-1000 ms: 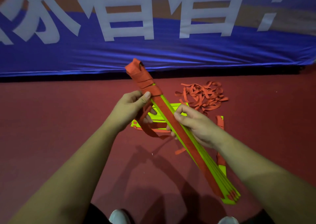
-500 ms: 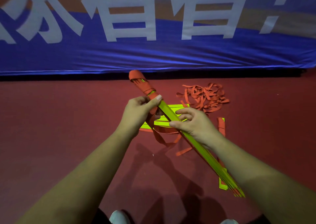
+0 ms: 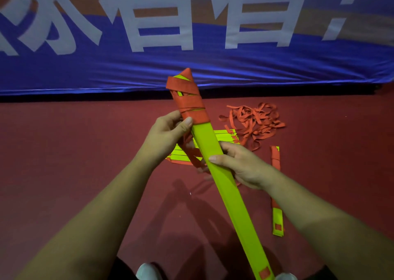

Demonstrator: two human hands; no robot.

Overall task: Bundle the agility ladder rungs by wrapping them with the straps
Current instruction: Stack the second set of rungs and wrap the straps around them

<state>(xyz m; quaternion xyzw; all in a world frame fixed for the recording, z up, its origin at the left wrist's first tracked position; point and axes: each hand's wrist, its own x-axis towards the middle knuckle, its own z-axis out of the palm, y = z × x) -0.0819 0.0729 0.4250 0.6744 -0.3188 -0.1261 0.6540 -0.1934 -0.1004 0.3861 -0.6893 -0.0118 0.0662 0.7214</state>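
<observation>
I hold a stack of yellow-green ladder rungs [image 3: 229,185] slanted from upper left to lower right. Its far end is bound with several turns of orange strap [image 3: 188,100]. My left hand [image 3: 168,133] grips the bundle just below the wrapping, thumb pressed on the last turn, with loose strap [image 3: 191,153] hanging under its fingers. My right hand [image 3: 238,164] grips the bundle's middle from the right, thumb on its broad face. The bundle's near end shows an orange patch between my shoes.
On the red floor behind my hands lie more yellow-green rungs [image 3: 181,154] and a tangled heap of orange straps [image 3: 253,120]. One separate rung [image 3: 277,194] lies to the right. A blue banner [image 3: 191,34] with white characters runs along the back.
The bundle has turned about its length, from edge-on to its broad flat face up. The wrapped end has risen a little. Both hands keep their grip.
</observation>
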